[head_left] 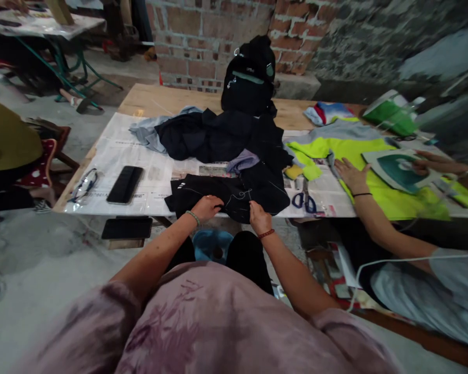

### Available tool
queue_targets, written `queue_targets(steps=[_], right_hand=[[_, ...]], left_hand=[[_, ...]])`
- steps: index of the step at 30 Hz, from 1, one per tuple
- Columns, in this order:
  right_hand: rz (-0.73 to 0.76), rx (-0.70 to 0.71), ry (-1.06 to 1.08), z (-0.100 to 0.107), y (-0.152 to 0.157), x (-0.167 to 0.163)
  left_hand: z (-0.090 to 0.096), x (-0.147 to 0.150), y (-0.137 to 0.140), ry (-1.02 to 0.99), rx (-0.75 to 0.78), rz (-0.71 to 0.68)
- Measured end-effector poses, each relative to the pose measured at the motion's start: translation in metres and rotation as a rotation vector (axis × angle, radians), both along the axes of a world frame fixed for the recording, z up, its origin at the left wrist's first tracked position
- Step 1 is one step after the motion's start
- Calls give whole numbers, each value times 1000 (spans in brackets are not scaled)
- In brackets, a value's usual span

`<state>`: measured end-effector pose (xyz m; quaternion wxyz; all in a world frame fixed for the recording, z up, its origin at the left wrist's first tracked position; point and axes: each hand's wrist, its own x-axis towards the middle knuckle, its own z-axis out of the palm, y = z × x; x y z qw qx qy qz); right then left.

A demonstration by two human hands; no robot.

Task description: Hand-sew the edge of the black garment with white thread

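A black garment point(195, 188) lies at the table's near edge in front of me. My left hand point(207, 209) grips its near edge, fingers curled onto the cloth. At the garment's right part, my right hand point(260, 218) is closed in a pinch; whatever its fingertips hold is too small to make out. A loose white thread point(239, 195) curls over the black cloth and runs close to those fingertips. Dark blue-handled scissors point(304, 201) lie to the right of my right hand. Behind the garment is a heap of dark clothing point(214, 134).
A phone point(125, 184) and glasses point(85, 184) lie on newspaper at left; another dark phone-like slab point(127, 228) sits below the edge. A black backpack point(249, 78) stands behind. At right, a co-worker's hands press a yellow garment point(351, 150) with an iron point(400, 169).
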<state>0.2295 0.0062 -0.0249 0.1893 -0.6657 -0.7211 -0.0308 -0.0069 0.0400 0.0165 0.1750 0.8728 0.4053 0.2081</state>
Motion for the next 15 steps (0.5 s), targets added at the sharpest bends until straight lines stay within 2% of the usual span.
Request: queue_targets(steps=[3,6,10,15], right_hand=[[-6,-1,-31,-2,2,-2],[8,24,-43,-4,1,-3],[23,59,-47,-6,0,-2],[56,79,-22,-7,-1,0]], left_hand=[[16,-16,-8,310,177,25],[32,-39,-19,447,259,146],[41,-75,-33,462,252,333],[33,-118,-50,378,165,560]])
